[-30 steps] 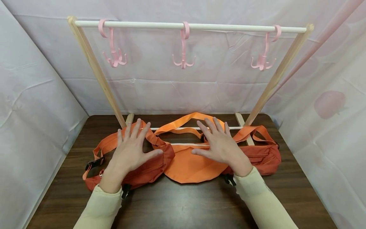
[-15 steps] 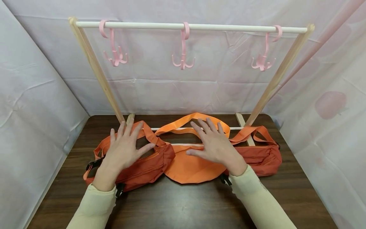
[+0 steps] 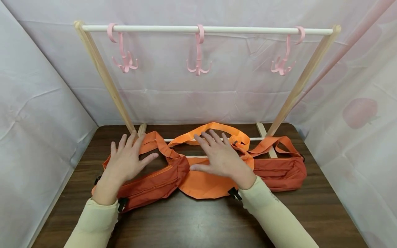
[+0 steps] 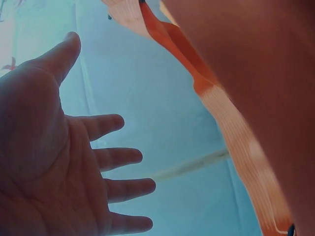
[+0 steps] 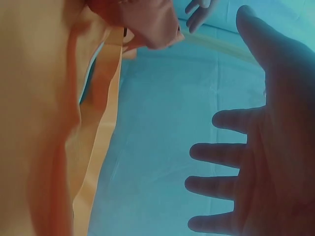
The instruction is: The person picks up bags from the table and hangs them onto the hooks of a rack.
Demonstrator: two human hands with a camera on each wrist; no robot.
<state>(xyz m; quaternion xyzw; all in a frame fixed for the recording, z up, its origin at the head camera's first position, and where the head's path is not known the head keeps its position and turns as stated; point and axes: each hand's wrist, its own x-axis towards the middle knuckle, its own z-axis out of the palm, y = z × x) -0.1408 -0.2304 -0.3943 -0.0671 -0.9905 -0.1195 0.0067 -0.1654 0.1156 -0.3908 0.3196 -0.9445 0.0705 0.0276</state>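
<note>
Three waist bags lie side by side on the table in the head view: a rust-red waist bag at left, a bright orange waist bag in the middle, another rust-red waist bag at right. Over the left bag hovers my left hand, fingers straight and spread, holding nothing. My right hand is spread above the orange bag and hides part of it. In the left wrist view an orange strap runs past the left hand. Apart from the orange bag, the right hand shows straight fingers.
Behind the bags stands a wooden rack with a white top rod. Pink hooks hang from it at left, middle and right. A patterned cloth closes off the back and sides of the dark wooden table.
Both spread hands have drifted to the left over the bags. The bags stay where they were, and the right bag shows more now.
</note>
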